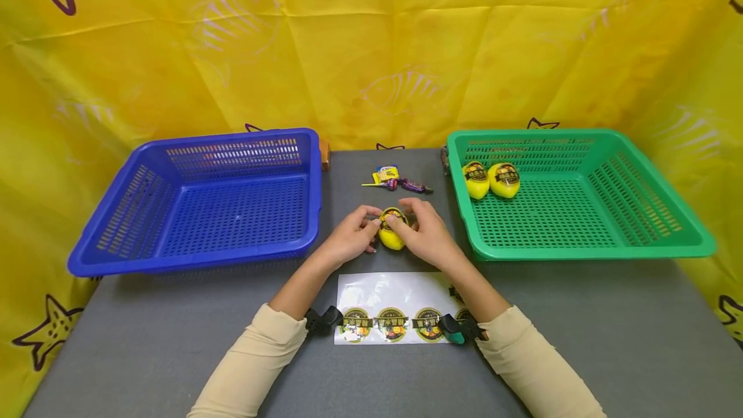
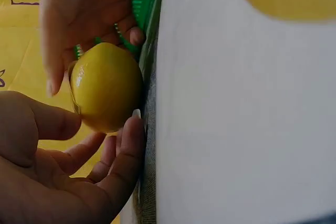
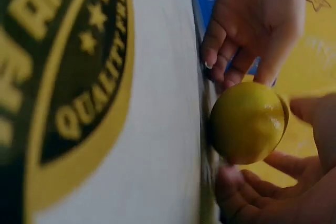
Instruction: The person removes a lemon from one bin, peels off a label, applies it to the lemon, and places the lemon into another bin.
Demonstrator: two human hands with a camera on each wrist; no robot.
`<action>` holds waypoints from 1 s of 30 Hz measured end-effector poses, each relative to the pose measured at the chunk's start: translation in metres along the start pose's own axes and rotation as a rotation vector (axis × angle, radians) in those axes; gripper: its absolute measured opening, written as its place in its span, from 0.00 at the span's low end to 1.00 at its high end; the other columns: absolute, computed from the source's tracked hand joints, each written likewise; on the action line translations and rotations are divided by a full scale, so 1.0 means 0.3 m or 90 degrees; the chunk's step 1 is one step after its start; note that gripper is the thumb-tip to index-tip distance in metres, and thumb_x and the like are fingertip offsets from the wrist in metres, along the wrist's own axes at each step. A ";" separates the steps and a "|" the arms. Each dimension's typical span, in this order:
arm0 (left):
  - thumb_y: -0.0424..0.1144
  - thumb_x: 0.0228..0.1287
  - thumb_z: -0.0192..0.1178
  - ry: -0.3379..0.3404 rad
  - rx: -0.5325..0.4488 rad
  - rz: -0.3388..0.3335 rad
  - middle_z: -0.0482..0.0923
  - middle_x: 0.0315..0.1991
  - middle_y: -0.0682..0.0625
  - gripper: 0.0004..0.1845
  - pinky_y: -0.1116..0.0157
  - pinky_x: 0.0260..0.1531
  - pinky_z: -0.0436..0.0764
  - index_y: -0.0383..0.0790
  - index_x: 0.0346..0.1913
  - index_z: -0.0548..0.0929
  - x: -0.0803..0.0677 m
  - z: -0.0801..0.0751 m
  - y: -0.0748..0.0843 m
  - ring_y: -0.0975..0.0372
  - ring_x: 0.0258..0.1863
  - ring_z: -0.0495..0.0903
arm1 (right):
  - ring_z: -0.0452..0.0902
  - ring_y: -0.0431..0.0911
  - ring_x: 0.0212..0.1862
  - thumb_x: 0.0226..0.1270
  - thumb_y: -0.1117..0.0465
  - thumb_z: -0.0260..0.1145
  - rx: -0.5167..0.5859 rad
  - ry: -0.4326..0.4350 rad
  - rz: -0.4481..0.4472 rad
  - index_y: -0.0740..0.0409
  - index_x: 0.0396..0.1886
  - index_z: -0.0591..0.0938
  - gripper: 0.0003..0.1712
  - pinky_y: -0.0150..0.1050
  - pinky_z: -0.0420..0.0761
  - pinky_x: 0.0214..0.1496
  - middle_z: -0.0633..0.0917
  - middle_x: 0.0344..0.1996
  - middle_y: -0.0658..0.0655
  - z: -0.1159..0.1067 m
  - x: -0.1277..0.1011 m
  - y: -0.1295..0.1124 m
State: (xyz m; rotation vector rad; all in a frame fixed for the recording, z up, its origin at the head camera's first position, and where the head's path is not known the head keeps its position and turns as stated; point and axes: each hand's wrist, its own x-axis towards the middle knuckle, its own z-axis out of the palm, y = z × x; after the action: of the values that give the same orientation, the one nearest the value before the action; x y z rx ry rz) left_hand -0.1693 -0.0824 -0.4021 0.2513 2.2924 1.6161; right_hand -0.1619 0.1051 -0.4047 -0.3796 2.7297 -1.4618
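Yellow lemon [image 1: 392, 235] sits center frame in the head view, on the grey table [image 1: 580, 328], just above the sticker sheet. It carries a dark round label on top. Left hand [image 1: 348, 237] cups it from the left side of the frame, fingers curled round it, thumb up near the label; the left wrist view shows the lemon [image 2: 106, 87] with the left hand's fingers [image 2: 123, 156] curled under it and touching. Right hand [image 1: 426, 232] holds it from the right side, fingers curled over the top by the label; in the right wrist view the lemon [image 3: 248, 121] rests between both hands. So both hands grip the same lemon, narrow hold. White sticker sheet [image 1: 383, 295] lies just below the hands, lower center, a row of round dark-and-yellow labels along its bottom edge, partly hidden by the wrists. Small pile of wrapped candies [image 1: 395, 180] above the lemon, center frame, apart from it. Green basket [image 1: 650, 247] at right holds two labelled lemons [image 1: 490, 179] in its upper-left corner, side by side. Blue basket [image 1: 191, 260] at left. Yellow patterned cloth [image 1: 371, 50] backs the whole scene. Cream sleeves on both forearms, lower frame.
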 end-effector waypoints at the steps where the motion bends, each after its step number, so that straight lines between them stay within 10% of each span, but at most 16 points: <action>1: 0.36 0.77 0.52 -0.006 0.006 0.003 0.78 0.37 0.39 0.18 0.61 0.31 0.84 0.32 0.64 0.72 0.000 0.001 0.000 0.54 0.31 0.79 | 0.74 0.54 0.44 0.69 0.51 0.67 -0.040 -0.006 -0.016 0.65 0.66 0.73 0.33 0.48 0.77 0.45 0.76 0.55 0.67 0.000 -0.005 -0.004; 11: 0.53 0.80 0.45 -0.021 -0.017 -0.015 0.77 0.48 0.34 0.29 0.58 0.38 0.85 0.29 0.64 0.71 0.005 0.000 -0.001 0.49 0.42 0.81 | 0.78 0.57 0.49 0.54 0.53 0.76 -0.197 -0.041 0.007 0.66 0.67 0.68 0.44 0.53 0.78 0.51 0.78 0.57 0.66 -0.018 -0.038 -0.068; 19: 0.54 0.82 0.36 -0.006 -0.020 -0.025 0.78 0.46 0.33 0.31 0.58 0.35 0.85 0.28 0.62 0.73 0.001 0.001 0.004 0.48 0.40 0.81 | 0.76 0.47 0.35 0.51 0.55 0.75 -0.214 -0.089 -0.079 0.62 0.53 0.77 0.31 0.41 0.78 0.37 0.80 0.39 0.54 -0.111 -0.120 -0.159; 30: 0.26 0.68 0.56 -0.038 0.158 0.065 0.79 0.35 0.45 0.11 0.65 0.36 0.77 0.30 0.52 0.79 -0.009 0.002 -0.010 0.60 0.32 0.77 | 0.80 0.59 0.51 0.62 0.54 0.74 -0.120 -0.089 -0.003 0.58 0.64 0.72 0.34 0.48 0.81 0.47 0.78 0.55 0.64 -0.529 -0.074 -0.220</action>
State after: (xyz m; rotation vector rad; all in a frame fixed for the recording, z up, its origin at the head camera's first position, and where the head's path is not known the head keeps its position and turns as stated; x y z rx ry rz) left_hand -0.1663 -0.0837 -0.4048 0.4755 2.4676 1.3473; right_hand -0.1482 0.2047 -0.2635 -0.4730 2.7614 -1.1348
